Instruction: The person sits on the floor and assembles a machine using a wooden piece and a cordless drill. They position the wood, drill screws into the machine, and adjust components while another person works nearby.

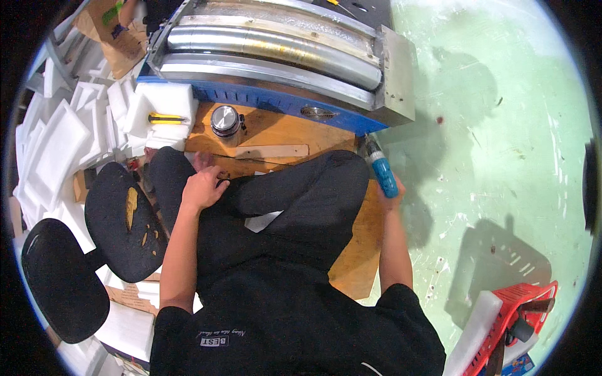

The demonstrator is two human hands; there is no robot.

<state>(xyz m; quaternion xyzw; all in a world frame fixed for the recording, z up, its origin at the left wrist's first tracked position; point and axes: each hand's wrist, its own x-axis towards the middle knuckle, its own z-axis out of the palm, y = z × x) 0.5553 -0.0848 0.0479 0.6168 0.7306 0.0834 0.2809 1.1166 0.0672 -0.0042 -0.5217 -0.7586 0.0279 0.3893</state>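
Note:
My right hand [390,193] grips a teal cordless drill [384,175]. The drill's dark front end reaches the lower right corner of a blue machine base [251,94]; whether the tip touches it I cannot make out. Metal rollers [276,53] lie across the top of this machine, beside a grey end housing [397,81]. On my bent leg rests my left hand [205,188], holding nothing, its fingers loosely apart. Just beyond it, a lidded jar [226,122] stands on the wooden board [282,125], with a flat wood strip [273,151] near it.
White foam pieces [56,138] pile up on the left, and a yellow cutter [166,118] lies on one foam block. A torn black stool seat [125,222] is at my left. Pale green floor [464,156] spreads right, with a red basket [539,291] of tools at lower right.

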